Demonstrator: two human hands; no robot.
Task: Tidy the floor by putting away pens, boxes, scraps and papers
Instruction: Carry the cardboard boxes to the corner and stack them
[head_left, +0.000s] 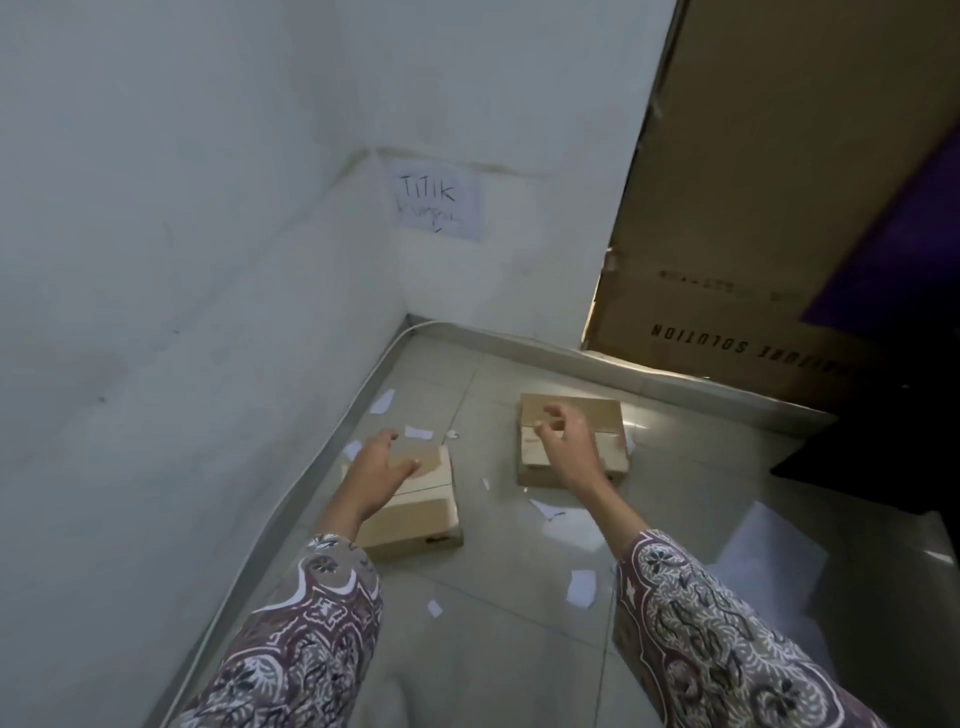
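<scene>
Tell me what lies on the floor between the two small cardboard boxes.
In the head view, a small white paper scrap lies on bare tile between the left box and the right box.

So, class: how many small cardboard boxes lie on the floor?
2: left box by the wall, under the left hand; right box under the right hand.

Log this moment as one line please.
left hand open over near box | right hand open over far box | paper scraps on floor | nothing held
</scene>
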